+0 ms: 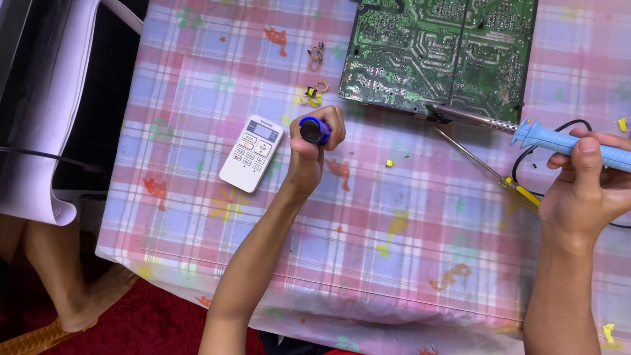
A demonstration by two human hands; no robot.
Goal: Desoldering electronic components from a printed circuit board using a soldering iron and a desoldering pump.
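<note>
My left hand is closed around a small blue cylinder with a dark end, held upright over the checked tablecloth, right of a white remote control. My right hand grips the light blue handle of a soldering iron; its metal tip rests at the lower edge of a large green circuit board.
A screwdriver with a yellow handle lies below the iron. Small coils and wire bits sit left of the board, and yellow scraps dot the pink and blue cloth. A black cord loops near my right hand. A bare foot rests on the red floor.
</note>
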